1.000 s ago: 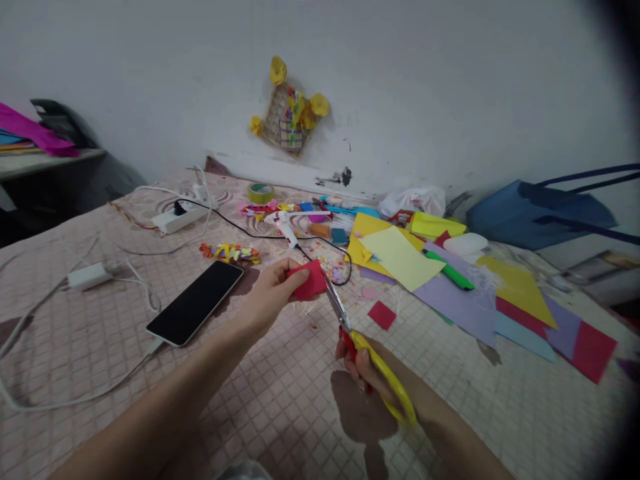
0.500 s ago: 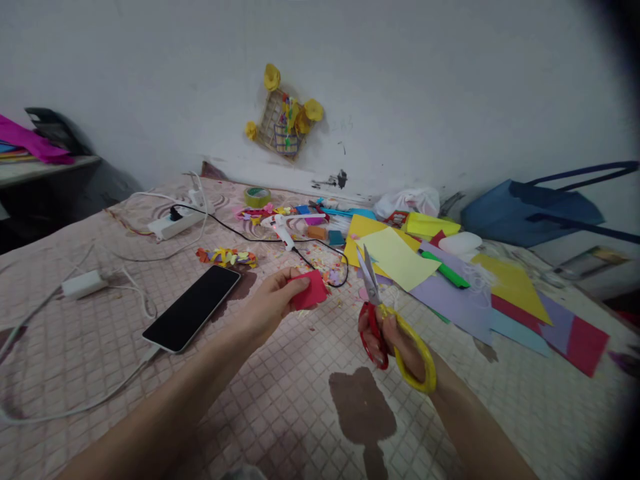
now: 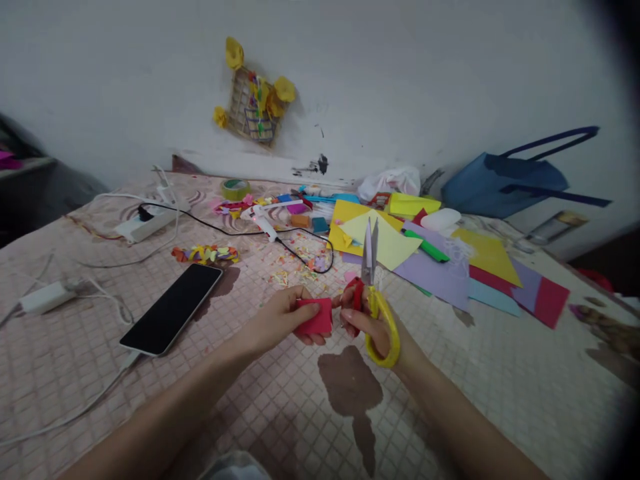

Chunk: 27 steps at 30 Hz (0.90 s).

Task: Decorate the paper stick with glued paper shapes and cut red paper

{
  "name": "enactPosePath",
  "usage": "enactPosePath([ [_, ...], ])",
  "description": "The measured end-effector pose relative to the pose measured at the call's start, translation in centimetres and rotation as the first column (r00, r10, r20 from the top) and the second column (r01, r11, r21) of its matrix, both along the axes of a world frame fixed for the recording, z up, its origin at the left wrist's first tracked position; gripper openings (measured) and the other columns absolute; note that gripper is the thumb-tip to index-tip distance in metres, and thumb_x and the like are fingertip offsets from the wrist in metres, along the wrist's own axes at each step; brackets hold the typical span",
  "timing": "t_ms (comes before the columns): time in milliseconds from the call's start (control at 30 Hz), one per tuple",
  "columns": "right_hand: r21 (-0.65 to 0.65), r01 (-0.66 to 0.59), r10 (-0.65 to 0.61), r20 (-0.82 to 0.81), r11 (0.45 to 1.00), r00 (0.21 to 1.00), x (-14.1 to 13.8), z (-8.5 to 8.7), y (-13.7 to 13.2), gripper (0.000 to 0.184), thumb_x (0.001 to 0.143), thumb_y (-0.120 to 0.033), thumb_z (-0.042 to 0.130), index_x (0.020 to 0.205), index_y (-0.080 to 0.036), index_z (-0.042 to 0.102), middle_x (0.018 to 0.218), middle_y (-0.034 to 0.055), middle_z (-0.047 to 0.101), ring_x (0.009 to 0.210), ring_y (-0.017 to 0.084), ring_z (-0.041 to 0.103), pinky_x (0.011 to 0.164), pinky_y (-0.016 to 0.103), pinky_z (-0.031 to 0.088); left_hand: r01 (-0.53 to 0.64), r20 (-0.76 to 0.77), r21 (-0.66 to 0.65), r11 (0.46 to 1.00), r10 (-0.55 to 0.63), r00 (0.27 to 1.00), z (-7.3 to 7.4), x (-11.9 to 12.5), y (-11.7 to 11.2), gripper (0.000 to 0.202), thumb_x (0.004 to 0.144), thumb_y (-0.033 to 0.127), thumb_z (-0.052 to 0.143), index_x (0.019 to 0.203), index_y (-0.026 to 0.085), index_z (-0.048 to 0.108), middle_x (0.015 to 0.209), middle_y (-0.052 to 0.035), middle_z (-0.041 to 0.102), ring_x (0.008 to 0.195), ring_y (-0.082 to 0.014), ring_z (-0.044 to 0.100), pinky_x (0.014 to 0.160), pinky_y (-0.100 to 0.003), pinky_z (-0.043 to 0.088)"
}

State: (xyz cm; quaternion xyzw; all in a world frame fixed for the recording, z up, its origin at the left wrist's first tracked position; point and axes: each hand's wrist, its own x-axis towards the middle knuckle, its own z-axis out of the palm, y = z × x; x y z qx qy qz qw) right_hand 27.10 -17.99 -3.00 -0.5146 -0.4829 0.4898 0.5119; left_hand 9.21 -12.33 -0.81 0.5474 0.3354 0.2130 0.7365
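My left hand (image 3: pixel 280 320) pinches a small red paper piece (image 3: pixel 315 317) just above the tiled floor. Right beside it, my right hand (image 3: pixel 367 327) grips scissors (image 3: pixel 373 287) with red and yellow handles, blades pointing up and away, nearly closed. The right fingertips touch the right edge of the red paper. Both forearms reach in from the bottom edge.
A black phone (image 3: pixel 173 308) lies to the left on a charging cable. Behind are a white power strip (image 3: pixel 145 223), a glue gun (image 3: pixel 263 223), a tape roll (image 3: pixel 236 189), coloured paper scraps, stacked coloured sheets (image 3: pixel 450 273), a green marker (image 3: pixel 427 247) and a blue bag (image 3: pixel 505 180) by the wall.
The scissors came off the red paper, swung right and up, then came back beside it with blades upright. The left hand lowered the paper slightly. The view shifted right.
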Motion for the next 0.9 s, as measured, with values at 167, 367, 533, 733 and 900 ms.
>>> enactPosePath([
  [167,-0.019,-0.015,0.016,0.042,1.000,0.999,-0.20,0.09,-0.20,0.021,0.069,-0.026,0.062,0.084,-0.017,0.050,0.066,-0.0040,0.050,0.054,0.009,0.044,0.048,0.022,0.036,0.042,-0.012,0.010,0.999,-0.042,0.999,-0.55,0.11,0.01,0.028,0.079,0.040,0.059,0.077,0.016,0.043,0.067,-0.0068,0.069,0.057,-0.0159,0.067,0.050,-0.022,0.049],
  [367,-0.025,-0.060,0.061,0.067,0.998,0.996,-0.07,-0.11,-0.32,0.016,0.070,-0.019,0.059,0.083,-0.017,0.049,0.065,-0.0046,0.049,0.054,0.008,0.044,0.049,0.021,0.036,0.070,-0.013,0.002,0.998,-0.070,0.997,-0.79,0.16,-0.03,0.027,0.077,0.038,0.061,0.076,0.016,0.044,0.067,-0.0063,0.069,0.057,-0.0163,0.068,0.049,-0.021,0.049],
  [533,-0.060,-0.082,0.087,0.079,0.995,0.993,-0.18,0.24,-0.40,0.016,0.068,-0.021,0.059,0.080,-0.018,0.049,0.062,-0.0054,0.049,0.052,0.008,0.046,0.047,0.021,0.037,0.073,-0.004,0.005,0.997,-0.073,0.997,-0.84,0.19,-0.08,0.026,0.077,0.036,0.062,0.076,0.016,0.045,0.064,-0.0042,0.068,0.056,-0.0162,0.067,0.050,-0.023,0.050],
  [733,-0.086,-0.063,0.071,0.094,0.994,0.993,-0.37,0.53,-0.46,0.016,0.066,-0.020,0.059,0.079,-0.018,0.049,0.063,-0.0055,0.049,0.051,0.008,0.046,0.046,0.020,0.038,0.082,-0.005,-0.010,0.997,-0.082,0.997,-1.01,0.16,0.01,0.027,0.076,0.036,0.063,0.077,0.016,0.046,0.065,-0.0046,0.068,0.056,-0.0154,0.067,0.050,-0.022,0.050],
  [900,-0.061,-0.074,0.080,0.108,0.995,0.991,-0.19,0.57,-0.31,0.015,0.068,-0.022,0.058,0.078,-0.018,0.049,0.061,-0.0059,0.048,0.050,0.008,0.044,0.046,0.021,0.038,0.069,-0.017,-0.033,0.997,-0.069,0.997,-0.82,0.18,0.06,0.028,0.075,0.038,0.064,0.077,0.015,0.048,0.066,-0.0022,0.066,0.055,-0.0134,0.066,0.049,-0.020,0.049],
])
